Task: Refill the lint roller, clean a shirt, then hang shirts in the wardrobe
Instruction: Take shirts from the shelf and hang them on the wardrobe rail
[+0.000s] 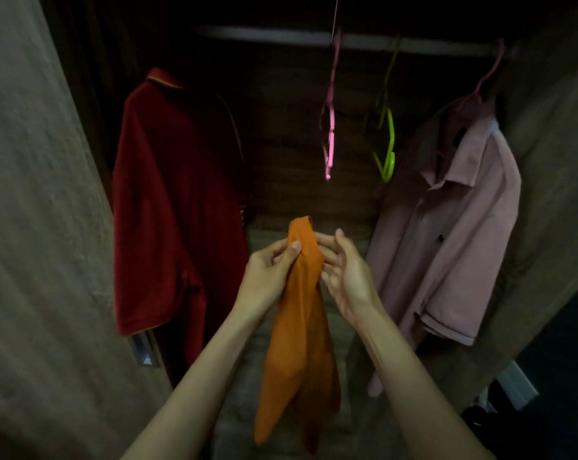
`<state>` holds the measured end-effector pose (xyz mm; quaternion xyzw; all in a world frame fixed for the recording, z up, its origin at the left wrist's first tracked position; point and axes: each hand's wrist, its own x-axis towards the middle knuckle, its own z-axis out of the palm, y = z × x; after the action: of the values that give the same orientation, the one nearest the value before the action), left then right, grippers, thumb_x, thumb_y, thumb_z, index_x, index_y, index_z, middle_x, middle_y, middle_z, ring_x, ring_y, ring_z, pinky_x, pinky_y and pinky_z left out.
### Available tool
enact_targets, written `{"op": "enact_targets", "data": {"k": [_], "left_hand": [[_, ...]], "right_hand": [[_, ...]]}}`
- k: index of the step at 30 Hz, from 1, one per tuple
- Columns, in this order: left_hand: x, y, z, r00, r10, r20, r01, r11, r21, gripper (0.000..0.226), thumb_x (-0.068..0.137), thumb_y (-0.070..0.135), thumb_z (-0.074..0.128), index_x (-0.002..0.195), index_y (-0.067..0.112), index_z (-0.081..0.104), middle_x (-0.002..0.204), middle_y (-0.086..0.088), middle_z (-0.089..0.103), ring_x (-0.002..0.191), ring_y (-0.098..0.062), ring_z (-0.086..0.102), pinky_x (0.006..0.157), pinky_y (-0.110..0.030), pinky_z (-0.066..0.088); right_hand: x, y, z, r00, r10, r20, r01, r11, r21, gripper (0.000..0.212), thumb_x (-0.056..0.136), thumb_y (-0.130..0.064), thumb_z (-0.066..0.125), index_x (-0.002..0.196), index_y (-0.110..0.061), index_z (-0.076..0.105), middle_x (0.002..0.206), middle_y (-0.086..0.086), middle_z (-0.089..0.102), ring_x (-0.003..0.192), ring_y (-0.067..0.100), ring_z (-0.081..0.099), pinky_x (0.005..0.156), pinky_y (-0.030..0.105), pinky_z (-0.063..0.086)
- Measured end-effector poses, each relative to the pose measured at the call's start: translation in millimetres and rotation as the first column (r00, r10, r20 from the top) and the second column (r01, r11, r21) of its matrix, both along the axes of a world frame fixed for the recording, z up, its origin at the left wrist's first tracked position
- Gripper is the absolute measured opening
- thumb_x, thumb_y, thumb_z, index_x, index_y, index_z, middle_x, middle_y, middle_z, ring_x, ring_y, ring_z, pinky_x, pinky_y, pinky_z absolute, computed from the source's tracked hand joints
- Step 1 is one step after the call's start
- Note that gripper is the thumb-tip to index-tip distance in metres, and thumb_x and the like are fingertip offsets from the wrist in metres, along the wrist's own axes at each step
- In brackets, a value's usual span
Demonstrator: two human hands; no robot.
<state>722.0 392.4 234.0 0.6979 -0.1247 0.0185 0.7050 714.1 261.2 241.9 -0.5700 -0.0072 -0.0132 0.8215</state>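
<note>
An orange shirt hangs bunched in front of the open wardrobe. My left hand pinches its upper part between thumb and fingers. My right hand is just to the right of the cloth, its loosely bent fingers touching the fabric near the top. Above, on the rail, hang an empty pink hanger and an empty green hanger.
A dark red polo shirt hangs at the left of the wardrobe, a pale pink shirt on a pink hanger at the right. Wardrobe doors stand open on both sides. The inside is dim.
</note>
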Motion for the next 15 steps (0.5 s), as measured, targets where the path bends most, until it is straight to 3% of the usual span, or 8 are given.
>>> {"op": "enact_targets", "data": {"k": [4,6,8,10,12,15], "left_hand": [[5,1,-3,0.998,0.055,-0.036,-0.056,0.998,-0.029,0.028,0.101,0.025,0.045,0.094,0.02,0.072,0.093,-0.029,0.068,0.082,-0.037,0.068,0.086,-0.048,0.054],[7,2,-3,0.992,0.033,-0.123,-0.046,0.993,-0.107,0.031,0.1,0.026,0.046,0.095,0.011,0.073,0.079,-0.038,0.058,0.064,-0.034,0.058,0.067,-0.046,0.052],[8,3,-2,0.975,0.003,-0.224,-0.048,0.979,-0.197,0.031,0.098,0.028,0.048,0.096,0.009,0.073,0.065,-0.02,0.046,0.053,-0.022,0.041,0.051,-0.033,0.036],[11,5,-3,0.957,-0.046,-0.286,-0.036,0.961,-0.273,0.031,0.094,0.032,0.051,0.099,0.011,0.073,0.07,-0.011,0.041,0.058,-0.019,0.038,0.055,-0.031,0.031],[10,7,0,0.944,-0.07,-0.322,-0.031,0.954,-0.298,0.033,0.094,0.035,0.05,0.106,0.012,0.071,0.076,-0.013,0.044,0.064,-0.023,0.041,0.059,-0.034,0.034],[9,8,10,0.937,-0.037,-0.347,-0.089,0.936,-0.339,0.032,0.101,0.027,0.042,0.109,0.006,0.065,0.075,-0.017,0.054,0.057,-0.019,0.051,0.056,-0.029,0.045]], "right_hand": [[-7,-2,-9,0.992,0.097,0.083,-0.092,0.994,-0.053,0.032,0.094,-0.031,0.047,0.122,-0.02,0.058,0.119,0.002,0.066,0.11,0.011,0.063,0.085,0.02,0.052],[-12,0,-13,0.984,0.112,0.14,-0.089,0.983,-0.158,0.037,0.087,-0.019,0.06,0.123,-0.025,0.055,0.111,-0.007,0.07,0.105,0.007,0.065,0.082,0.018,0.052],[-14,1,-18,0.971,0.072,0.227,-0.021,0.975,-0.22,0.041,0.087,-0.007,0.062,0.122,-0.026,0.054,0.104,-0.011,0.072,0.101,0.005,0.066,0.079,0.016,0.052],[-14,2,-21,0.962,0.013,0.273,0.038,0.983,-0.179,0.035,0.088,-0.013,0.06,0.121,-0.025,0.057,0.112,-0.007,0.069,0.105,0.005,0.065,0.081,0.016,0.051],[-14,4,-24,0.96,-0.045,0.275,0.083,0.988,-0.128,0.027,0.09,-0.028,0.053,0.115,-0.027,0.063,0.118,-0.005,0.067,0.111,0.006,0.062,0.087,0.017,0.05],[-16,9,-27,0.902,-0.21,0.377,0.309,0.925,-0.223,0.019,0.095,-0.021,0.051,0.103,-0.028,0.067,0.105,-0.01,0.07,0.105,0.003,0.063,0.087,0.014,0.049]]}}
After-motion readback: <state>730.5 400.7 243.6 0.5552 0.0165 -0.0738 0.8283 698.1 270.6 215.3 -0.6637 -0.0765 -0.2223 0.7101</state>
